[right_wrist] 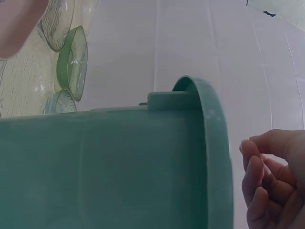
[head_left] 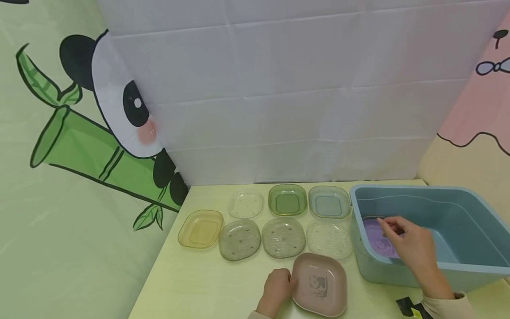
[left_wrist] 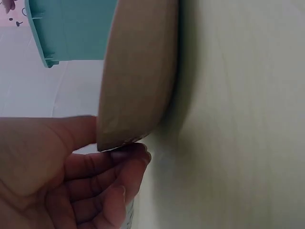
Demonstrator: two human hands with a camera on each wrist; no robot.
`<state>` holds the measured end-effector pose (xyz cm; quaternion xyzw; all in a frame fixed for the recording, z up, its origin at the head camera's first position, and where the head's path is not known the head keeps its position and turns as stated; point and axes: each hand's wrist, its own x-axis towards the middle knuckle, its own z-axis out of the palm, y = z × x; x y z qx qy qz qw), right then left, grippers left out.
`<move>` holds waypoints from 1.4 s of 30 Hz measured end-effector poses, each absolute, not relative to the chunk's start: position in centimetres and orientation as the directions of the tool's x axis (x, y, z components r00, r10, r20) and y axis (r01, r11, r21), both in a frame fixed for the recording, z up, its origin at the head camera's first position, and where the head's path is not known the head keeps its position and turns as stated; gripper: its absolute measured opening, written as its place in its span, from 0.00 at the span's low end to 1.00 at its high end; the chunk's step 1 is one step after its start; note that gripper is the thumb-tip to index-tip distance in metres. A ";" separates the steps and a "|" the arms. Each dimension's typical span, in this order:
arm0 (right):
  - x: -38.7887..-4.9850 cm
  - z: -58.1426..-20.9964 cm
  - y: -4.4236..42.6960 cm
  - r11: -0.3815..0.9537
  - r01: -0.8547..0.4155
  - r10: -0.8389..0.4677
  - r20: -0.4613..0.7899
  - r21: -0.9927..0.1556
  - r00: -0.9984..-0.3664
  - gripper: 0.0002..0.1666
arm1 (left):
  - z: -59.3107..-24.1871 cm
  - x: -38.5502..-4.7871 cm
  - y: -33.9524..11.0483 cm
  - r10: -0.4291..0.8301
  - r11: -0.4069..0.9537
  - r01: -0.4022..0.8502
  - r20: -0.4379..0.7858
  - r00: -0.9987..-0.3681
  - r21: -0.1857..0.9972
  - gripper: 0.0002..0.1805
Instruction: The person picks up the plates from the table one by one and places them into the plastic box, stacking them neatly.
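Observation:
My left hand (head_left: 276,288) grips the left edge of a square pinkish-brown dish (head_left: 332,274) with a grey panda print. The left wrist view has the thumb on one side of the dish wall (left_wrist: 138,71) and the fingers on the other. My right hand (head_left: 414,246) is above a blue-green plastic tub (head_left: 398,275), its fingers loosely curled. Nothing shows between the thumb and fingertips of that hand (right_wrist: 271,181) in the right wrist view. Inside the tub, at its left, lies a purple dish (head_left: 376,239), partly hidden by the tub wall and hand.
Behind the brown dish, clear and tinted dishes stand in two rows: a yellow one (head_left: 200,229), a green one (head_left: 287,200), a pale blue one (head_left: 330,202), and several clear or greyish ones (head_left: 240,239). A white cloth (head_left: 295,110) hangs behind the table.

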<state>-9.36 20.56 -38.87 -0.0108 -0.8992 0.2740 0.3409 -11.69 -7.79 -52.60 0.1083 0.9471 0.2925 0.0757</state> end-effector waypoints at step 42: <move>-9.0 -39.7 20.5 0.840 -0.155 0.238 0.609 -0.520 -0.756 0.06 | -49.6 -11.7 -10.6 0.146 0.741 0.210 0.153 -0.977 0.637 0.19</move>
